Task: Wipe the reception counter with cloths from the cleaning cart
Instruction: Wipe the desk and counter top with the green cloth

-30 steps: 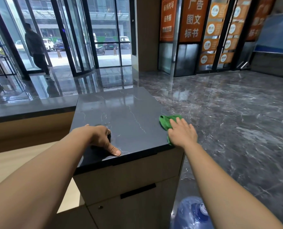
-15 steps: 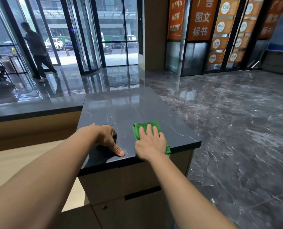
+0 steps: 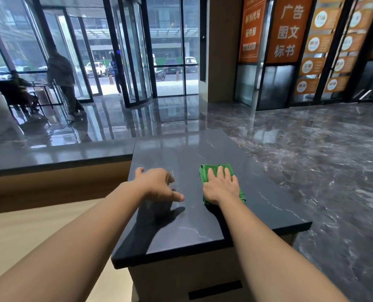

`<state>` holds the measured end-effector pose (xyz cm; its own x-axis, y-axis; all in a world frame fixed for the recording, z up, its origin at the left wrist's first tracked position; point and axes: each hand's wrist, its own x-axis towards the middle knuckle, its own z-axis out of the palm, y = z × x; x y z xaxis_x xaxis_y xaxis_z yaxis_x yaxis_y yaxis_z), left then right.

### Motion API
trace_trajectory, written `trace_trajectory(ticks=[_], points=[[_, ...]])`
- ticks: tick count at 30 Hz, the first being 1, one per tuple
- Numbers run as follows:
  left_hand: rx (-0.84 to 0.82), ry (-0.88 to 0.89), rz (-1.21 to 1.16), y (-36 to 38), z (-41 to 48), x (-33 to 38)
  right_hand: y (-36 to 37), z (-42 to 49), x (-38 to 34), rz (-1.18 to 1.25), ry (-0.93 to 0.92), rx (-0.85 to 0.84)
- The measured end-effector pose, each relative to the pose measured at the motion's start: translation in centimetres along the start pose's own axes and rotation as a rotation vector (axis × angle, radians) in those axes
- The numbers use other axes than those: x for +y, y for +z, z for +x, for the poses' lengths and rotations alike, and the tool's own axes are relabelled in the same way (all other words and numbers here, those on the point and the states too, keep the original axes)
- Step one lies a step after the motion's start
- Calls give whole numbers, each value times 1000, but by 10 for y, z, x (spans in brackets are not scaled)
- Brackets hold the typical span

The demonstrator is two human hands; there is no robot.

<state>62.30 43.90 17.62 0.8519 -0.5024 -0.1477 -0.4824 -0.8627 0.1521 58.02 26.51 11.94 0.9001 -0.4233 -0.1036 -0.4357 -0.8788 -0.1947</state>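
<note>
Right now I am pressing my right hand flat onto the green cloth, fingers spread and laid out straight on top of it rather than curled around it, so the cloth is pinned under the palm, not gripped. The cloth is lying on the dark stone top of the reception counter, about midway across its width, with green showing past my fingertips and along both sides of the hand. My left hand is sitting just beside it to the left, well clear of the cloth, holding nothing; its fingers are loosely bent, the thumb is pointing toward the right hand, and it is casting a shadow on the stone. Whether it is touching the surface or hovering just over it, I cannot tell. Both forearms are reaching in from the bottom edge. Beyond the counter the polished marble floor is reflecting the glass doors, and orange signs are hanging on the right.
</note>
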Motion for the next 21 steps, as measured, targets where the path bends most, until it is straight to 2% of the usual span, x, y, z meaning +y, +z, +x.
trace_trajectory(ticks=[2, 5, 10, 13, 15, 17, 19, 21], points=[[96, -9, -132, -6, 12, -24, -2, 20, -7, -8, 22, -3], [117, -26, -412, -9, 33, -63, -4, 51, -19, -15, 45, 5], [206, -118, -616, -4, 69, -110, -6, 102, -39, -19, 82, 16], [263, -287, -920, 2, 87, -123, -5, 129, -47, -17, 98, 27], [213, -440, -1172, 10, 96, -129, -4, 145, -50, -20, 108, 35], [141, -504, -1455, 20, 105, -139, -3, 160, -54, -26, 118, 40], [122, -473, -1656, 31, 110, -147, -2, 173, -61, -29, 125, 46], [80, -408, -1695, 41, 111, -154, -2, 184, -72, -30, 131, 48]])
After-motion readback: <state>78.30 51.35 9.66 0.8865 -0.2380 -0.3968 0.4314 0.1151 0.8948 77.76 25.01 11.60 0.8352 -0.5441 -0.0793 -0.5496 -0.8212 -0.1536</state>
